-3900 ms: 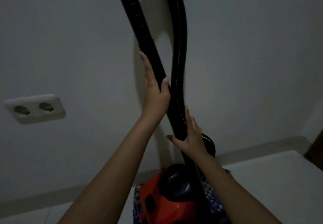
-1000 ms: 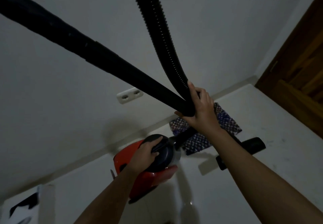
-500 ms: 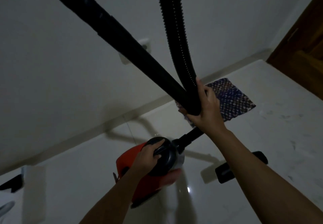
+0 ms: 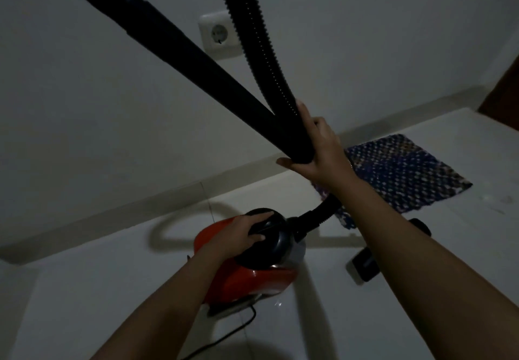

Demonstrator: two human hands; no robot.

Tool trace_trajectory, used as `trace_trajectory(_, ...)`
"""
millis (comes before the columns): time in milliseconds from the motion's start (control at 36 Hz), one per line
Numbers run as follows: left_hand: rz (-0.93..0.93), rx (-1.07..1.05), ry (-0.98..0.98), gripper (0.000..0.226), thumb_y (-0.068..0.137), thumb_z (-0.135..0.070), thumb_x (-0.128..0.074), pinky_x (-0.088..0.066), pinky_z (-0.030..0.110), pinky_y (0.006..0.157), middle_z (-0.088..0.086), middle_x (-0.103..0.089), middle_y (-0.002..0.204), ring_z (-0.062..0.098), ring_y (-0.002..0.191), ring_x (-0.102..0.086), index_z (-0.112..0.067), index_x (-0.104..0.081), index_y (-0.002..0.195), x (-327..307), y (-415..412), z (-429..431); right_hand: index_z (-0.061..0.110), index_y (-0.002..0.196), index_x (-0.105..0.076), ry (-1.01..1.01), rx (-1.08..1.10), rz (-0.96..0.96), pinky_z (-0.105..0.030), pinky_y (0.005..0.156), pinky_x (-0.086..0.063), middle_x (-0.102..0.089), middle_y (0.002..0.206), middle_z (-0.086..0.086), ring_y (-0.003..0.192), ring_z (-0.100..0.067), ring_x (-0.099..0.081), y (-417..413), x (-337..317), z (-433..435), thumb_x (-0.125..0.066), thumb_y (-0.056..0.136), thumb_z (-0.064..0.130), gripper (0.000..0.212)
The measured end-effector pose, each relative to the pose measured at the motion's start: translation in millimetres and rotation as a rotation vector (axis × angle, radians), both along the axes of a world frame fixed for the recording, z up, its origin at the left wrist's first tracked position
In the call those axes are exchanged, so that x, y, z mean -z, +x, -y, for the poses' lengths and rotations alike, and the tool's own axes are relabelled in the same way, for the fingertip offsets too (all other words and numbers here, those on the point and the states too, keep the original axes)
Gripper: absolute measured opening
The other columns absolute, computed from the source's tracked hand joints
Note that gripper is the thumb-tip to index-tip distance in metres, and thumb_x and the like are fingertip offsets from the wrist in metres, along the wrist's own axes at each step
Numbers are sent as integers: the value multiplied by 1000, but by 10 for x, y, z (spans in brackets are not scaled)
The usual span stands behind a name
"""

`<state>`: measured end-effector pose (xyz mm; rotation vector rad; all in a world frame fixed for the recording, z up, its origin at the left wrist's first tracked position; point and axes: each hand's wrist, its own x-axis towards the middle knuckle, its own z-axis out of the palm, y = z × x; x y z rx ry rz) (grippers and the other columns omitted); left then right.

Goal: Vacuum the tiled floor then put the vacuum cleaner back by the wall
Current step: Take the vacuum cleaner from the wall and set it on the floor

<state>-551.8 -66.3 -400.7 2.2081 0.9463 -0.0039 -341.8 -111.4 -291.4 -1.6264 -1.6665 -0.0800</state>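
While both hands work, one red canister vacuum cleaner with a black domed top [image 4: 261,272] sits on the pale tiled floor [image 4: 112,298] near the wall [image 4: 112,107].
One rigid black tube [image 4: 179,42] and one ribbed black hose [image 4: 261,42] meet in the right hand [image 4: 317,146], which wraps both; the left hand [image 4: 241,233] is clasped over the vacuum's black handle. One blue woven mat [image 4: 404,169] lies beside.
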Motion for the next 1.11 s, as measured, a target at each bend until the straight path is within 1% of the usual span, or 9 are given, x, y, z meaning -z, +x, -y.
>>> trace_trajectory(194, 10, -18, 28, 63, 89, -11, -59, -35, 24, 102, 3, -45, 145, 20, 131, -44, -31, -34, 144, 226, -66, -123, 49, 142, 5, 59, -57, -90, -54, 88, -48, -48, 113, -10, 102, -26, -54, 78, 286, -105, -62, 69, 62, 100)
trace_trajectory(361, -17, -46, 31, 58, 94, -14, -53, -33, 18, 94, 9, -48, 141, 22, 127, -46, -30, -31, 145, 214, -158, -224, 45, 144, 3, 77, -30, -165, -54, 91, -47, -46, 112, -7, 104, -25, -52, 52, 258, -221, -64, 68, 61, 102)
trace_trajectory(583, 54, -84, 94, 52, 96, -29, -49, -33, 20, 96, 4, -49, 137, 18, 124, -46, -34, -30, 144, 413, -244, -248, 35, 147, -3, 109, -39, -164, -56, 89, -47, -45, 108, 1, 106, -24, -52, -41, 398, -392, -66, 69, 58, 102)
trace_trajectory(639, 98, -145, 93, 50, 95, -36, -49, -35, 16, 92, 0, -50, 132, 14, 120, -47, -33, -34, 143, 407, -297, -209, 35, 146, -5, 105, -40, -142, -56, 89, -46, -43, 107, 3, 105, -24, -52, -91, 440, -394, -65, 69, 59, 101)
trace_trajectory(722, 316, -414, 66, 44, 94, -39, -49, -35, 9, 88, -7, -51, 123, 9, 116, -49, -26, -47, 136, 469, -457, -98, 33, 146, -8, 102, -40, -112, -57, 87, -47, -52, 110, -11, 103, -29, -54, -159, 478, -411, -65, 69, 59, 100)
trace_trajectory(806, 491, -776, 27, 42, 97, -35, -43, -33, 21, 100, -2, -49, 134, 8, 123, -43, -20, -47, 135, 702, -727, 34, 31, 146, -10, 105, -40, -87, -58, 86, -48, -53, 111, -18, 102, -32, -55, -204, 509, -453, -65, 69, 59, 99)
trace_trajectory(944, 402, -1048, -113, 49, 99, -32, -35, -26, 32, 110, 11, -28, 153, 24, 140, -28, -12, -33, 143, 1068, -1002, 207, 31, 145, -12, 116, -24, -54, -59, 86, -47, -55, 112, -20, 101, -35, -56, -210, 615, -530, -65, 69, 60, 97)
trace_trajectory(1000, 418, -1070, -231, 58, 97, -42, -35, -26, 42, 114, 10, -22, 156, 27, 142, -26, -15, -26, 147, 1188, -1025, 196, 29, 146, -12, 114, -14, -44, -59, 85, -48, -55, 112, -20, 100, -35, -56, -205, 653, -549, -65, 69, 60, 98)
trace_trajectory(1111, 487, -1046, -302, 84, 76, -78, -37, -39, 56, 106, 7, -34, 150, 32, 135, -38, -27, -32, 143, 1422, -1032, 134, 29, 145, -13, 107, -6, -45, -59, 85, -48, -55, 110, -21, 100, -36, -56, -191, 694, -584, -66, 69, 58, 97)
